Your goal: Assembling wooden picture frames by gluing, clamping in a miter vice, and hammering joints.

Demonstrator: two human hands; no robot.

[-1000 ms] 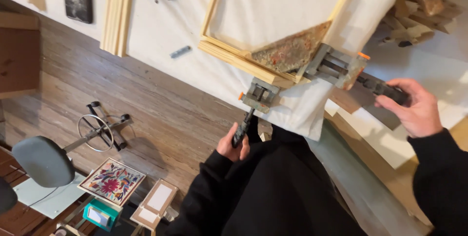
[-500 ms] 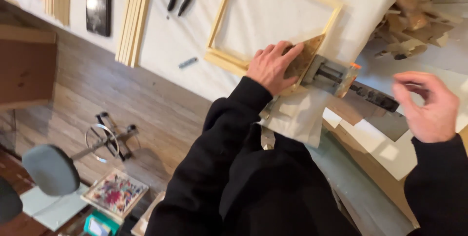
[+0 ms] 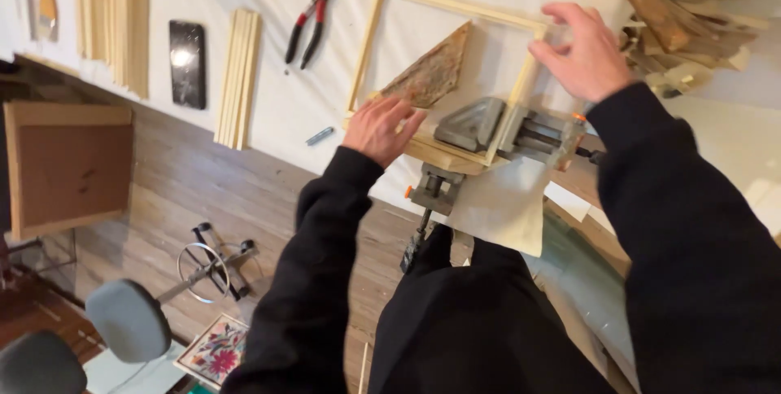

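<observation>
The wooden frame [image 3: 455, 60] lies flat on the white-covered worktop [image 3: 285, 109], its near corner seated in the grey corner clamp [image 3: 496, 129] at the edge. A second ago both hands were on the clamp's handles; now they have moved up onto the frame itself, which suggests the clamping is set and the corner is being checked. The left hand [image 3: 381, 127] presses flat, fingers open, on the bottom rail beside a rusty triangular plate [image 3: 431, 75]. The right hand [image 3: 584, 52] hovers open at the right rail. Red-handled pliers [image 3: 311, 15] and wood strips [image 3: 237, 76] lie further left.
</observation>
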